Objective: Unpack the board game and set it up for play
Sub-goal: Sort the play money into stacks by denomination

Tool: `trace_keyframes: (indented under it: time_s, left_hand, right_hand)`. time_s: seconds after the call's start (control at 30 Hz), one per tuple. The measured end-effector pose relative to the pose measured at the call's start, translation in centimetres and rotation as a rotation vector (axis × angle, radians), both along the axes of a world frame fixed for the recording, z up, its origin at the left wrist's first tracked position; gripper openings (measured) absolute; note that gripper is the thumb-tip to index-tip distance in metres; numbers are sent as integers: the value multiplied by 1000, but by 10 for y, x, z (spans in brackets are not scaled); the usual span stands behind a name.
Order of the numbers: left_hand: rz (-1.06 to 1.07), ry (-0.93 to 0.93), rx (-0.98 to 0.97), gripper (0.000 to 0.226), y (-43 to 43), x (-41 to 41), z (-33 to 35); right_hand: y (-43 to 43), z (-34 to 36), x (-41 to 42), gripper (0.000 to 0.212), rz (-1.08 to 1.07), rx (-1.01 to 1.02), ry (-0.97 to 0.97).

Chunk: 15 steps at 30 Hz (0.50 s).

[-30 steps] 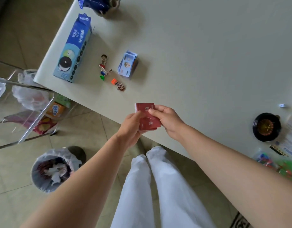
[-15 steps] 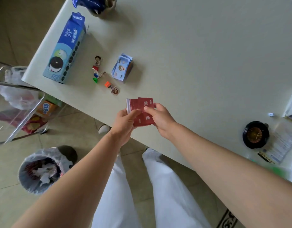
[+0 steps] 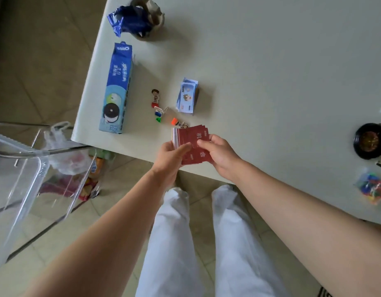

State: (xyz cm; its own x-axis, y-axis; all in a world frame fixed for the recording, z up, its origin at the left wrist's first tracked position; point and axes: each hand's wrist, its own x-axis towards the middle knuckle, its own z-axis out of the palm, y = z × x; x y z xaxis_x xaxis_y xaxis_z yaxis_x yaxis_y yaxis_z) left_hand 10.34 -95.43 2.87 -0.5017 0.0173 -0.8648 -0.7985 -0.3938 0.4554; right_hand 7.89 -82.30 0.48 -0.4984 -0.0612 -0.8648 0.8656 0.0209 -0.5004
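The left hand [image 3: 170,156] grips the red card deck [image 3: 194,139] while the right hand [image 3: 220,153] pinches its fanned top cards, over the counter [image 3: 271,82] edge, at 6 o'clock from the blue money stack [image 3: 187,95]. Loosely fanned cards could slip to the floor [image 3: 46,61]

Card deck [image 3: 191,144] at table [image 3: 271,71] near edge; banknote stack [image 3: 187,95] behind; figures [image 3: 158,110] left of stack; cookie box [image 3: 116,88] farther left; dish [image 3: 370,140] far right, piece bag [image 3: 373,190] before it.

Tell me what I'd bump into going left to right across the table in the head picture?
From the left: long blue cardboard cookie box → small cardboard character figure on a red base → stack of blue paper play money → round black dish.
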Motion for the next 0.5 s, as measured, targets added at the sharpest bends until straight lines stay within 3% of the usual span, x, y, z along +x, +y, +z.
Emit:
trace_keyframes:
  time_s: [0.17, 0.33, 0.5]
  left_hand:
    - [4, 14, 31, 10, -21, -6, 5]
    - [-39, 9, 63, 8, -29, -8, 1]
    - [-81, -11, -25, 13, -30, -10, -7]
  right_hand:
    - [-21, 2, 2, 5, -73, 13, -12]
    - [-24, 2, 3, 15, -40, 44, 0]
    - [-20, -5, 3, 16, -60, 67, -33]
